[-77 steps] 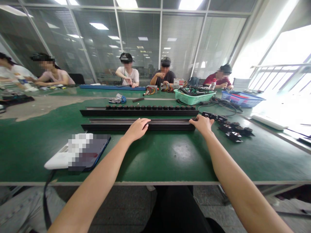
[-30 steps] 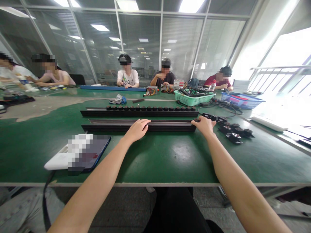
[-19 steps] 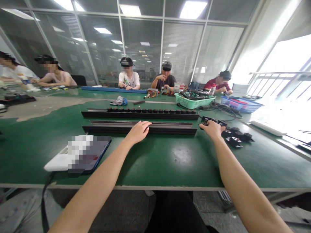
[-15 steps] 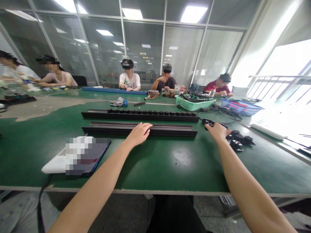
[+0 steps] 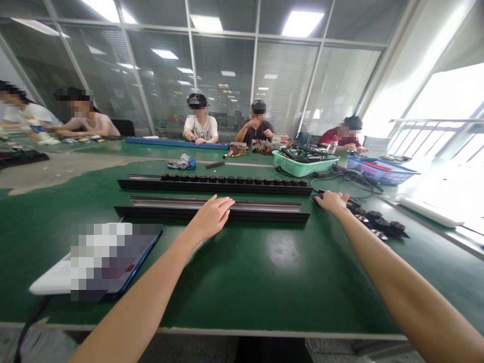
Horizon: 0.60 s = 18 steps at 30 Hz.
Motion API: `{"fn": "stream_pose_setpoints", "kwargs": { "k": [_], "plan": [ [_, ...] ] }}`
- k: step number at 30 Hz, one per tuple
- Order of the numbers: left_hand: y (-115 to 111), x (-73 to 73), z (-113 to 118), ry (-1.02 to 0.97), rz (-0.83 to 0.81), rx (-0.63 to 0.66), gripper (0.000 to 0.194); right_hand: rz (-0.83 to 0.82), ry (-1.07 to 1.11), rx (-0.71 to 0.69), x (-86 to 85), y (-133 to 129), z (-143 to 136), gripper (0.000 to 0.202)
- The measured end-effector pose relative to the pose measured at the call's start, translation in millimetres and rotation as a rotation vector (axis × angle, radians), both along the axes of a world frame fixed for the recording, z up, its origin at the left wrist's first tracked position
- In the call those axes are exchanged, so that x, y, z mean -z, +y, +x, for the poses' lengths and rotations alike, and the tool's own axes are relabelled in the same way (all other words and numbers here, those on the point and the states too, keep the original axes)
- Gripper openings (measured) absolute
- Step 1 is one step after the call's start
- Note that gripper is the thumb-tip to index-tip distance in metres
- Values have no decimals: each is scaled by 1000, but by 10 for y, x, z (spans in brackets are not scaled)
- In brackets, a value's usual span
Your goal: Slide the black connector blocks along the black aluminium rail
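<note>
My left hand (image 5: 212, 216) lies over the nearer long black rail (image 5: 264, 212), fingers stretched out and touching its top. This rail has a grey channel along it. Behind it runs a second black rail (image 5: 212, 186), lined with several small dark round-topped parts. My right hand (image 5: 335, 202) is beyond the rails' right ends, fingers closed on a small black part (image 5: 318, 194), mostly covered by the hand. Beside my right wrist lies a group of loose black parts (image 5: 378, 222) with round tops.
A white device with a blurred phone (image 5: 139, 259) lies front left. A green basket of cables (image 5: 302, 165) and a blue basket (image 5: 381, 172) stand back right. Grey-blue gloves (image 5: 182, 162) lie behind the rails. Several people sit across the green table (image 5: 242, 282).
The view has shifted a little, and the table edge sits lower. My right hand moves slightly left towards the rail ends with the black part. My left hand stays on the nearer rail.
</note>
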State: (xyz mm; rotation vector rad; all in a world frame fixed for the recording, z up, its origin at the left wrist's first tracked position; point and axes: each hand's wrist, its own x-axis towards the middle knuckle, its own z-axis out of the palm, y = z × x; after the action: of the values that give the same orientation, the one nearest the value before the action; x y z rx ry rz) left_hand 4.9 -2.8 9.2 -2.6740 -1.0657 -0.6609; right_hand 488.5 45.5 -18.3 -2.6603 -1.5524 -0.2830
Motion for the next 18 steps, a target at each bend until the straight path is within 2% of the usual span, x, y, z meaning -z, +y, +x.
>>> {"fn": "stream_pose_setpoints", "kwargs": {
  "k": [9,18],
  "plan": [
    [29,2,-28,7,11,-32,43,-64,-68,20,2,375,340,54],
    [18,-7,-17,36,-21,-58,43,-29,-61,156,80,412,615,47]
  ]
}}
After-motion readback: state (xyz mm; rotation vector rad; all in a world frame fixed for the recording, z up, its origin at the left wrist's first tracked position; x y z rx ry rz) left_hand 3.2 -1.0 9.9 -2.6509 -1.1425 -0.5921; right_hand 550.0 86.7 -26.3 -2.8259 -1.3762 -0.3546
